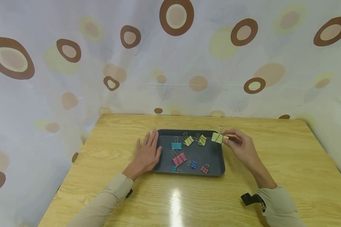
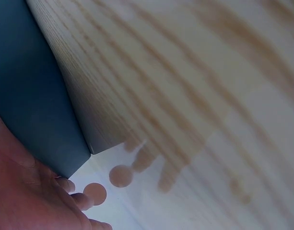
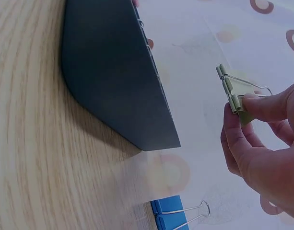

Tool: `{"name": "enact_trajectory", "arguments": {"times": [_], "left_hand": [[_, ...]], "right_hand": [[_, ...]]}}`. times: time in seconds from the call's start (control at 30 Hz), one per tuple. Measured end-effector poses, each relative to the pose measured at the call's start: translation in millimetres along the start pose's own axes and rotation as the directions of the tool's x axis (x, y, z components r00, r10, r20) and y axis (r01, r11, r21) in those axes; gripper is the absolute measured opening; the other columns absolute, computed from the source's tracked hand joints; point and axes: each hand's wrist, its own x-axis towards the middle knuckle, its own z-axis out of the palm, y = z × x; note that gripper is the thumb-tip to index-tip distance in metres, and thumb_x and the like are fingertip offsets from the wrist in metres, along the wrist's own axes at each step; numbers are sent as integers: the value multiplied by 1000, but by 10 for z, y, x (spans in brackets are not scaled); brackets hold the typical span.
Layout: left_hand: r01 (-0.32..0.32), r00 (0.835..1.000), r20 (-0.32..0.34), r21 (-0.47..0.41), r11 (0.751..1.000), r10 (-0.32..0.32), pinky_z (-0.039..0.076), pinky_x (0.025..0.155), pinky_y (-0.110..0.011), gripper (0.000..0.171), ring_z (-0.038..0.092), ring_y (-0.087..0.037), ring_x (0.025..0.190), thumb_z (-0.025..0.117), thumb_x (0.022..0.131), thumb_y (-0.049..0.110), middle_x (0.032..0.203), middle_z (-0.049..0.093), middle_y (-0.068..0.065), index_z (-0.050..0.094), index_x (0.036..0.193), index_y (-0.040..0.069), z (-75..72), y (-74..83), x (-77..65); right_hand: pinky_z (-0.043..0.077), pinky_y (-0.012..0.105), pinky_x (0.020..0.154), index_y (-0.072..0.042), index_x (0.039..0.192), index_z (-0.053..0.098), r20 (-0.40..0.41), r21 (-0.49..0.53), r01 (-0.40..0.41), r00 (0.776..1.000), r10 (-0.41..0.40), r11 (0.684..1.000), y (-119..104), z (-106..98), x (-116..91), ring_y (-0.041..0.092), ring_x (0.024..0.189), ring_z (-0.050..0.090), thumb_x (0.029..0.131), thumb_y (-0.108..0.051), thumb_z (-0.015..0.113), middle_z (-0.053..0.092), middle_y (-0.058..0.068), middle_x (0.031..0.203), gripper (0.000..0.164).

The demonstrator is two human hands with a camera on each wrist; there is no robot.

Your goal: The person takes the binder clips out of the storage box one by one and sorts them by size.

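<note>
A dark grey tray [image 1: 210,154] lies on the wooden table with several binder clips in it. My left hand [image 1: 145,155] rests along its left edge, fingers straight. Over the back right corner, my right hand [image 1: 241,148] pinches a large yellow binder clip [image 1: 217,138] between thumb and fingers, its wire handles up in the head view. In the right wrist view this yellow clip stands apart from the tray wall. Inside the tray are two yellow binder clips [image 1: 188,141], a light blue binder clip [image 1: 176,146] and a large pink binder clip [image 1: 179,159].
A blue binder clip [image 3: 171,213] lies on the table right of the tray, mostly hidden by my right hand in the head view. Small blue [image 1: 193,164], teal [image 1: 175,169] and pink [image 1: 205,169] clips lie along the tray's front. A patterned curtain [image 1: 170,63] hangs behind the table.
</note>
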Motion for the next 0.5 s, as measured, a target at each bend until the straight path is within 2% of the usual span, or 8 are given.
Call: {"name": "enact_trajectory", "arguments": {"times": [0.13,0.4,0.5], "left_hand": [[-3,1000,8,7,1000,3,12,120,-66,66,11,-33,157,27,111,39,172,6,-8,9,166,7,-5,-5,11],[-5,1000,0,27,1000,5,13,120,-64,66,11,-33,157,28,111,39,172,7,-8,10,166,7,-8,-3,17],[-7,1000,3,37,999,7,13,120,-64,66,12,-33,157,28,111,38,172,8,-9,11,165,5,-14,-13,-2]], "right_hand": [[47,15,95,6,117,66,-12,-21,14,1000,-14,1000,11,-21,-11,6,117,59,99,3,63,63,15,124,19],[53,17,85,7,121,66,-19,5,-28,999,28,1000,78,-66,-14,8,106,64,99,1,65,63,5,123,23],[56,20,81,7,121,67,-28,24,-37,999,38,999,102,-87,-10,8,102,65,98,1,66,64,6,122,23]]}}
